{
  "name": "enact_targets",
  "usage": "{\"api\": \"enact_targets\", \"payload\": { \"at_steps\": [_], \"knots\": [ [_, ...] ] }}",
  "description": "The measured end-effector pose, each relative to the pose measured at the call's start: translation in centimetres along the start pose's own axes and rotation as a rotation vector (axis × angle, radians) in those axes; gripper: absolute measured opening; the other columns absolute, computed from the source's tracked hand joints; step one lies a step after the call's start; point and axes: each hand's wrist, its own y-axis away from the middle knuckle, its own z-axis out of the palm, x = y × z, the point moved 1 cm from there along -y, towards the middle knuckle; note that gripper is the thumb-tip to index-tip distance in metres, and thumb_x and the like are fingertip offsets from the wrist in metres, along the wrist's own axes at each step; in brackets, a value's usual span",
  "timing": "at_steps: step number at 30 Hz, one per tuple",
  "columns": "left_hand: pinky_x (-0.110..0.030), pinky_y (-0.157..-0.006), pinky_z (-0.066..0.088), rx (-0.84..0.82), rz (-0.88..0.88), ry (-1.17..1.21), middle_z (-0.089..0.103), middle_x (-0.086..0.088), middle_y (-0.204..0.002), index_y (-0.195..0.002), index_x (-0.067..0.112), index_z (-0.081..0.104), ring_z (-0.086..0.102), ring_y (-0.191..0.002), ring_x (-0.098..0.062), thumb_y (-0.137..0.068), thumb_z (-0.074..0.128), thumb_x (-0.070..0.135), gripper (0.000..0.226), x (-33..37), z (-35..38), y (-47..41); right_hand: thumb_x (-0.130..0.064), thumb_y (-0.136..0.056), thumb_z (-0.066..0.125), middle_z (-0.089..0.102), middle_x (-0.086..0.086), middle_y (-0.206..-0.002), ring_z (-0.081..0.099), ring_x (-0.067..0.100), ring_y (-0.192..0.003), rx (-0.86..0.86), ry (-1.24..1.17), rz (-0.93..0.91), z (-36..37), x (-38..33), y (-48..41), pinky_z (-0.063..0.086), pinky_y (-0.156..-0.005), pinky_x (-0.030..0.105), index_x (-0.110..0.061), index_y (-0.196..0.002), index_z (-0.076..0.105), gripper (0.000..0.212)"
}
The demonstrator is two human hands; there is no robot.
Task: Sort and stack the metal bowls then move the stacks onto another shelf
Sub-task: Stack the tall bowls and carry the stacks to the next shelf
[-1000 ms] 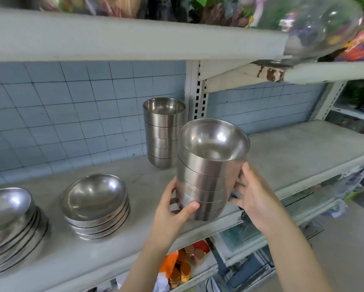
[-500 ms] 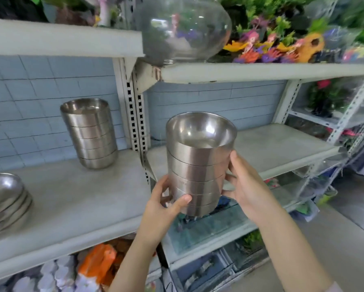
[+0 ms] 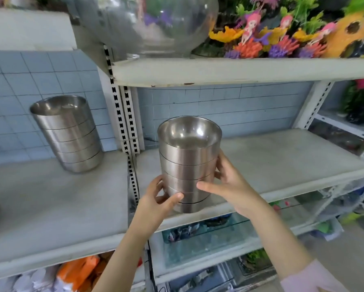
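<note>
Between both hands, at the front edge of the right-hand shelf (image 3: 282, 165): stack of nested metal bowls (image 3: 188, 165), upright, several deep, open mouth up, shiny inside. Cannot tell whether its base already touches the shelf board or hangs just above it. Left hand (image 3: 155, 204) cupped around the lower left of the stack, thumb pressed across the front near the bottom bowl. Right hand (image 3: 229, 184) wrapped around the right side, fingers (image 3: 208, 187) curled against the middle bowls, thumb pointing left over the front. Both clamped on the stack, not spread.

Further left, past the slotted upright post (image 3: 122, 114): second stack of similar bowls (image 3: 68, 134), standing on the left-hand shelf (image 3: 50, 197) near the blue tiled wall (image 3: 219, 106), leaning slightly in the wide-angle view, well apart from the held stack. Right-hand shelf otherwise bare and pale grey. Above: glass fishbowl (image 3: 155, 24) and bright plastic aquarium ornaments (image 3: 282, 36) on the upper shelf (image 3: 240, 70). Below: glass tanks and packaged goods, blurred.

Step in hand, by judgement: carrying a finished stack across to the other shelf. Next move likely calls for pushing it inward from the edge, setting it down level, then loosening both hands without tipping the nested bowls.
</note>
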Motion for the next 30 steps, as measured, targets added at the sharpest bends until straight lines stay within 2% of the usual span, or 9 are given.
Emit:
{"api": "enact_targets", "payload": {
  "at_steps": [5,8,10,13,17,19,22,25,30],
  "knots": [
    [-0.034,-0.094,0.052,-0.003,-0.029,-0.085,0.055,0.014,-0.133,-0.138,0.041,0.037,0.067,-0.099,-0.002,-0.063,0.072,0.064,0.086,-1.1,0.3,-2.0,-0.033,-0.069,0.089,0.052,-0.024,-0.143,0.052,0.007,-0.131,-0.028,0.062,-0.03,-0.8,1.9,-3.0,0.043,-0.112,0.038,-0.056,-0.146,0.03,0.1],
    [-0.034,-0.098,0.049,-0.027,-0.051,-0.165,0.056,0.019,-0.129,-0.141,0.041,0.03,0.062,-0.108,-0.002,-0.057,0.081,0.056,0.1,-1.5,0.5,-2.9,-0.037,-0.067,0.088,0.057,-0.025,-0.136,0.053,0.004,-0.13,-0.023,0.077,-0.022,-1.1,2.9,-3.8,0.044,-0.109,0.034,-0.048,-0.144,0.037,0.093],
    [-0.032,-0.101,0.045,-0.02,-0.068,-0.206,0.055,0.019,-0.128,-0.143,0.039,0.026,0.057,-0.114,-0.004,-0.061,0.086,0.043,0.101,-1.5,0.7,-3.4,-0.025,-0.072,0.087,0.063,-0.02,-0.129,0.054,0.0,-0.127,-0.03,0.068,-0.019,-1.1,3.6,-4.4,0.048,-0.102,0.026,-0.038,-0.139,0.044,0.08],
    [-0.019,-0.092,0.039,0.009,-0.067,-0.254,0.05,0.02,-0.124,-0.145,0.035,0.021,0.051,-0.11,0.0,-0.07,0.083,0.034,0.098,-1.0,1.0,-4.3,-0.023,-0.075,0.085,0.066,-0.014,-0.125,0.055,0.003,-0.127,-0.055,0.069,-0.024,-1.4,4.4,-5.9,0.049,-0.094,0.018,-0.036,-0.133,0.049,0.069],
    [-0.02,-0.092,0.035,0.03,-0.064,-0.268,0.05,0.017,-0.128,-0.145,0.033,0.023,0.046,-0.111,0.001,-0.072,0.081,0.035,0.093,-0.9,0.9,-7.2,-0.046,-0.065,0.083,0.066,-0.016,-0.123,0.054,0.005,-0.127,-0.063,0.075,-0.032,-1.6,4.9,-9.4,0.044,-0.107,0.032,-0.052,-0.121,0.053,0.063],
    [-0.021,-0.093,0.035,0.033,-0.071,-0.266,0.051,0.015,-0.131,-0.144,0.03,0.026,0.047,-0.113,-0.001,-0.074,0.08,0.034,0.089,-1.0,0.7,-8.8,-0.046,-0.064,0.082,0.068,-0.013,-0.118,0.057,0.005,-0.123,-0.064,0.06,-0.038,-1.8,5.3,-11.2,0.044,-0.11,0.037,-0.047,-0.118,0.055,0.06],
    [-0.021,-0.088,0.034,0.062,-0.088,-0.289,0.054,0.015,-0.123,-0.141,0.028,0.031,0.05,-0.113,-0.006,-0.075,0.08,0.033,0.082,-1.0,0.7,-10.9,-0.051,-0.064,0.084,0.065,-0.013,-0.125,0.055,0.007,-0.127,-0.089,0.062,-0.045,-2.3,6.0,-14.3,0.04,-0.114,0.043,-0.044,-0.126,0.053,0.07],
    [-0.019,-0.086,0.033,0.085,-0.114,-0.297,0.051,0.016,-0.12,-0.14,0.025,0.031,0.048,-0.111,-0.005,-0.078,0.078,0.029,0.078,-0.6,0.8,-13.1,-0.049,-0.068,0.081,0.064,-0.017,-0.129,0.054,0.003,-0.128,-0.133,0.062,-0.035,-2.8,6.4,-17.2,0.039,-0.115,0.041,-0.041,-0.13,0.051,0.069],
    [0.006,-0.065,0.033,0.099,-0.155,-0.316,0.045,0.016,-0.118,-0.146,0.021,0.023,0.045,-0.108,-0.003,-0.083,0.074,0.017,0.081,0.3,0.9,-15.9,-0.052,-0.068,0.082,0.059,-0.015,-0.139,0.052,0.001,-0.131,-0.186,0.039,-0.036,-3.1,7.2,-20.8,0.039,-0.116,0.04,-0.031,-0.142,0.043,0.086]
  ]
}}
